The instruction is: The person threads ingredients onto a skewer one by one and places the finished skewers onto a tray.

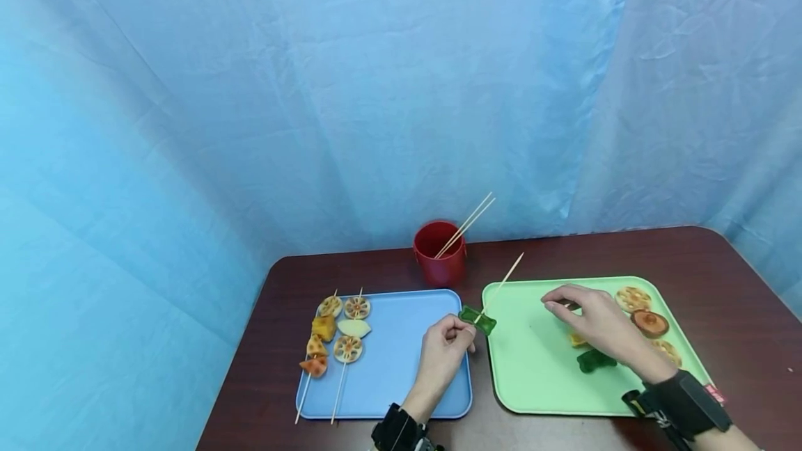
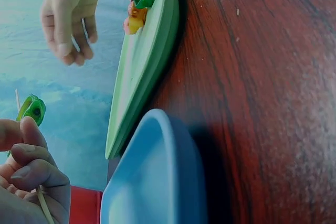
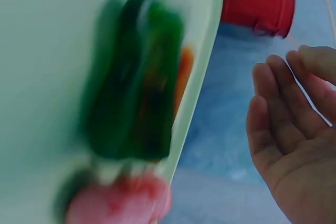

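Note:
In the head view my left hand (image 1: 441,353) pinches a thin wooden skewer (image 1: 506,279) that points up and to the right. A green pepper piece (image 1: 477,321) is threaded on it, just beyond the fingertips. The left wrist view shows the skewer's lower end (image 2: 45,208) passing through the curled fingers. Above the green tray (image 1: 532,374), my right hand (image 1: 592,320) hovers with loosely bent fingers and nothing visible between them. Below it lie another green pepper piece (image 1: 595,360) and a yellow chunk (image 1: 577,339), partly hidden by the hand.
Lotus root slices (image 1: 633,299) and a round brown slice (image 1: 650,323) lie at the green tray's right. Two loaded skewers (image 1: 339,385) rest on the blue tray (image 1: 407,326). Behind stands a red cup (image 1: 440,271) holding bare skewers (image 1: 466,225); a blue curtain (image 1: 376,89) hangs beyond.

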`<state>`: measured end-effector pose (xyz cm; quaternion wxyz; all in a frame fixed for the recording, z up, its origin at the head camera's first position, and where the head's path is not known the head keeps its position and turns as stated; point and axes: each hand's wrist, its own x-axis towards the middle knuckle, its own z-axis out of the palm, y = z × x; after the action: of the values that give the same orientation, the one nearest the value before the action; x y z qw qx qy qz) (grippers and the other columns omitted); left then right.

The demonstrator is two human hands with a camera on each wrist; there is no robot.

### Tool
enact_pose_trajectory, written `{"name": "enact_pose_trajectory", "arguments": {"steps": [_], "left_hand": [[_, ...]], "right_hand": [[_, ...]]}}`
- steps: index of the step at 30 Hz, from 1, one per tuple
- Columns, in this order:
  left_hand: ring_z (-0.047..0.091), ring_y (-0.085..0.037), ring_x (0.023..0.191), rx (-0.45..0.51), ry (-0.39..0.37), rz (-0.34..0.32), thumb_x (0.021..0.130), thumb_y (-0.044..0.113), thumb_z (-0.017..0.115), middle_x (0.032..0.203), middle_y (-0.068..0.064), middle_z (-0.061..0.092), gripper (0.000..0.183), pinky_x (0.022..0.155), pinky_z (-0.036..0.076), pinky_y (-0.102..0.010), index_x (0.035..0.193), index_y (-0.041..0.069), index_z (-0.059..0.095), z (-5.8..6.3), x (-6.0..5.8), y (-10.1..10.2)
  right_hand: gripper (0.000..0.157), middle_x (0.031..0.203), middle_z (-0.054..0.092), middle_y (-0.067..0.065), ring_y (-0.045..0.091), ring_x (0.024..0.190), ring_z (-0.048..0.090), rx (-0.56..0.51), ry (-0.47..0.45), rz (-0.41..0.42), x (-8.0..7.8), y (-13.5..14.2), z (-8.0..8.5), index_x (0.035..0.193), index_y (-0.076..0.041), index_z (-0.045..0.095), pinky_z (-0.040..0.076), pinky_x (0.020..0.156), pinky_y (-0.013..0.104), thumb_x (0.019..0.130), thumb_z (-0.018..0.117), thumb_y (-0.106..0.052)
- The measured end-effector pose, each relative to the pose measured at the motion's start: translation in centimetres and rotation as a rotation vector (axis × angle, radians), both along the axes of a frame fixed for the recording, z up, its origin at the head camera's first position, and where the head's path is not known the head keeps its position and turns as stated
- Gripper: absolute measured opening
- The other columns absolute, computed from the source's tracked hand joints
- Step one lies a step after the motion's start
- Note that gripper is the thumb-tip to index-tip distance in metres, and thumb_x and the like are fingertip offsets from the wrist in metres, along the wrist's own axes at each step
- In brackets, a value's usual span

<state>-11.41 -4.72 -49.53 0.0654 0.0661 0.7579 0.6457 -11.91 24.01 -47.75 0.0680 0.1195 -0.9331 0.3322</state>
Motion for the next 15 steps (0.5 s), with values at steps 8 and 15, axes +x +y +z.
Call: {"name": "enact_pose_trajectory", "arguments": {"steps": [8,15], "left_hand": [[0.045,-0.007,0.055,-0.008,-0.004,-0.006,0.097,0.017,0.067,0.067,0.001,0.064,0.020,0.052,0.030,-0.021,0.093,-0.002,0.070,-0.3,-0.1,-0.4],[0.044,-0.008,0.055,-0.015,-0.023,-0.011,0.098,0.019,0.067,0.068,0.001,0.064,0.019,0.052,0.031,-0.022,0.092,0.000,0.071,-0.4,-0.1,-0.7]], "right_hand": [[0.015,0.102,0.075,-0.001,0.019,0.086,0.071,0.189,0.007,0.024,0.0,3.4,-0.8,0.109,-0.012,0.078,0.056,0.070,0.035,0.094,0.075,-0.013],[0.014,0.098,0.073,-0.007,0.023,0.092,0.070,0.305,0.029,0.075,0.6,4.9,-1.5,0.103,-0.016,0.078,0.057,0.079,0.045,0.091,0.077,-0.010]]}}
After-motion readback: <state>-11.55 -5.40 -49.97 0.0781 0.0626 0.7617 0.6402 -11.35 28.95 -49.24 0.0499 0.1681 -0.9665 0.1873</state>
